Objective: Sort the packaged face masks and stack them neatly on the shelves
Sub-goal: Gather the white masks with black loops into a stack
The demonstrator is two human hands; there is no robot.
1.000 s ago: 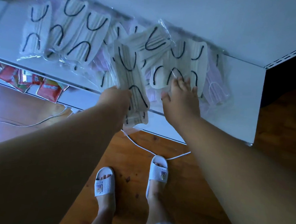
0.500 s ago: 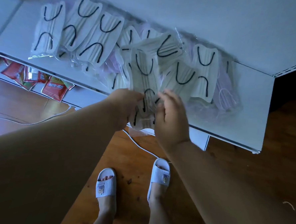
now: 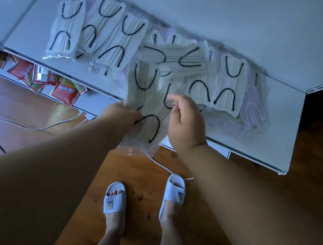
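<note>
A white shelf carries several clear-wrapped white face masks with black ear loops. Three lie side by side at the left; one lies crosswise in the middle; another sits to the right. Pink masks lie underneath at the right end. My left hand grips a packaged white mask at its lower left, holding it over the shelf's front edge. My right hand has its fingers curled at this packet's right edge and pinches it.
A lower shelf holds red snack packets at the left. White cables run over the wooden floor. My feet in white slippers stand just before the shelf. A dark gap lies right of the shelf.
My right hand lifted off the masks lying on the shelf and came back to the packet held in my left hand. The held packet stays over the front edge.
</note>
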